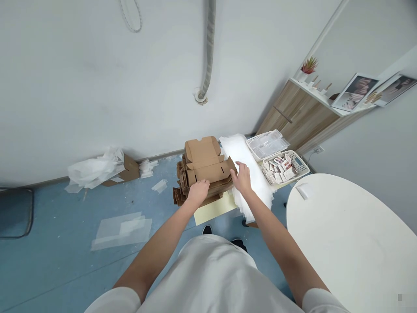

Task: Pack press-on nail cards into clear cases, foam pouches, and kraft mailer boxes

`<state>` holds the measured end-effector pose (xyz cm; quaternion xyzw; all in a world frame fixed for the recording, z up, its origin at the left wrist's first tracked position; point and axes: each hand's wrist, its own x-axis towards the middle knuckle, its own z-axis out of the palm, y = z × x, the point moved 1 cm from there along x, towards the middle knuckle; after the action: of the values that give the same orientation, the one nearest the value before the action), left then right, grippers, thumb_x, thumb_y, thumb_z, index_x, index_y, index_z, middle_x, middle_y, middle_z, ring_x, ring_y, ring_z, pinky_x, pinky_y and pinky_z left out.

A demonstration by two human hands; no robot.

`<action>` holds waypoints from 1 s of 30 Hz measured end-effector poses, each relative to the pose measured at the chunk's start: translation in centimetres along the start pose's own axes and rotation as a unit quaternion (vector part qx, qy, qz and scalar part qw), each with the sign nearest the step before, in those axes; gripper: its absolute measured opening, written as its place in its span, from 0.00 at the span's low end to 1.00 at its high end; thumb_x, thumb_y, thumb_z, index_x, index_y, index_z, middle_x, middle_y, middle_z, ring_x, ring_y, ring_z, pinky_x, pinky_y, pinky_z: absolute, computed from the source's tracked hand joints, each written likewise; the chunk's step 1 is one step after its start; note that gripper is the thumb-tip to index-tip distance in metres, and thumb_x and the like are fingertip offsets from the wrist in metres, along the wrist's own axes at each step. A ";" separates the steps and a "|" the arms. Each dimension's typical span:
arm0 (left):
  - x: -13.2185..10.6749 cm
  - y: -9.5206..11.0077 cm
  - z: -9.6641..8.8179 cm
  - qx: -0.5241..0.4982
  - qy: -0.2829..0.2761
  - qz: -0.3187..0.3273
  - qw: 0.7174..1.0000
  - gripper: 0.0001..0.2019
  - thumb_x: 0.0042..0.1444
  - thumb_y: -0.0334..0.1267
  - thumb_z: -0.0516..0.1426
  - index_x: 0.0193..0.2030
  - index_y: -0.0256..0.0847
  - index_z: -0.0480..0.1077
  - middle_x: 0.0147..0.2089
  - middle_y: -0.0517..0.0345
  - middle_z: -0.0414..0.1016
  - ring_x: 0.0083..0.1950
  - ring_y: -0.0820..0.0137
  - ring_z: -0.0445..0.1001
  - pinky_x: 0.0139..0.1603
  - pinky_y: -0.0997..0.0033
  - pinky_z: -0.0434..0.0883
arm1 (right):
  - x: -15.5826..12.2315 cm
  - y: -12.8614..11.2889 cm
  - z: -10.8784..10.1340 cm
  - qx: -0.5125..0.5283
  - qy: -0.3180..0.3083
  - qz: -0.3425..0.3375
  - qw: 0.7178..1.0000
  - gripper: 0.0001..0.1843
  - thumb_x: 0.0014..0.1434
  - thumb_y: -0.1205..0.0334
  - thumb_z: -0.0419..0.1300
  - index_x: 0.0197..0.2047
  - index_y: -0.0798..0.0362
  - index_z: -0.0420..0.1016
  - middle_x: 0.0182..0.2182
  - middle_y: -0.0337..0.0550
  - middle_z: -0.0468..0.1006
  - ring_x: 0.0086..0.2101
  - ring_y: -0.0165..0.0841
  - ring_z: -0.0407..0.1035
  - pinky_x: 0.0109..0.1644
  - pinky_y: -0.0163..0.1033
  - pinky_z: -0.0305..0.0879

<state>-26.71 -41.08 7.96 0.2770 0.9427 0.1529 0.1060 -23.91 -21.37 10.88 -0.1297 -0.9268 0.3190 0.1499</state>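
A brown cardboard box blank, partly folded with its back panel spread out and a flap raised at its right end, lies on top of a stack of flat cardboard boxes. My left hand is at its front edge, fingers curled together on the cardboard; their tips are partly hidden. At the right end, my right hand has thumb and fingers apart, close against the raised flap. Just right of the stack is a pile of white sheets.
Two white baskets, one with clear plastic pieces and one with small packets, stand behind the sheets. A round white table is at right, a wooden cabinet behind. Wrapping scraps and a folding chair are at left.
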 end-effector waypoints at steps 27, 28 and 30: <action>-1.8 2.5 -3.3 0.066 0.055 0.025 0.996 0.07 0.50 0.31 0.48 0.33 0.37 0.65 0.34 0.50 0.68 0.40 0.63 0.68 0.40 0.64 0.62 | -2.4 1.6 -1.0 0.180 -0.033 0.124 0.975 0.37 0.50 0.48 0.54 0.60 0.52 0.51 0.53 0.51 0.64 0.46 0.39 0.65 0.48 0.45 0.63; -2.0 2.6 -3.0 0.064 0.061 0.034 0.995 0.07 0.50 0.31 0.48 0.33 0.37 0.65 0.34 0.50 0.68 0.40 0.63 0.68 0.40 0.64 0.62 | -2.1 1.6 -1.2 0.167 -0.036 0.129 0.977 0.32 0.51 0.49 0.54 0.57 0.51 0.57 0.51 0.48 0.67 0.45 0.38 0.66 0.48 0.45 0.63; -2.4 3.0 -2.5 0.060 0.072 0.052 0.994 0.07 0.50 0.30 0.47 0.33 0.37 0.66 0.34 0.50 0.68 0.39 0.63 0.68 0.40 0.64 0.62 | -1.5 1.4 -1.6 0.150 -0.055 0.136 0.978 0.24 0.52 0.54 0.52 0.53 0.49 0.63 0.45 0.44 0.72 0.40 0.36 0.69 0.43 0.44 0.67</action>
<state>-23.95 -40.63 11.55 0.3197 0.9396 0.1214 0.0128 -21.75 -19.97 10.92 -0.2132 -0.8490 0.4782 0.0717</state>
